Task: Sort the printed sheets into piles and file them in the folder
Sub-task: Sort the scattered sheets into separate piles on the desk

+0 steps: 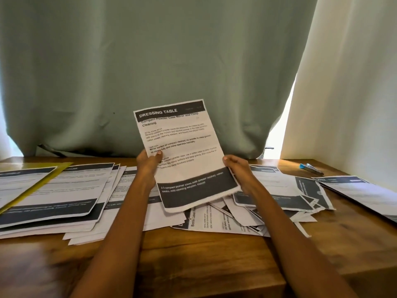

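A thin stack of printed sheets (182, 147), its top page headed "DRESSING TABLE", stands tilted up above the wooden table. My left hand (148, 164) grips its left edge with the thumb on the page. My right hand (238, 171) grips its right edge lower down. Under the stack lies a loose heap of printed sheets (227, 220). A neater pile of sheets (64, 194) lies to the left, partly under a yellow folder (36, 186) that holds another sheet. Further sheets (285, 190) lie to the right, and one more sheet (361, 190) sits at the far right.
The wooden table (193, 254) has its front edge near me. A grey-green curtain (150, 61) hangs behind the table, a cream curtain (354, 82) at the right. A blue-tipped pen (313, 168) lies at the back right.
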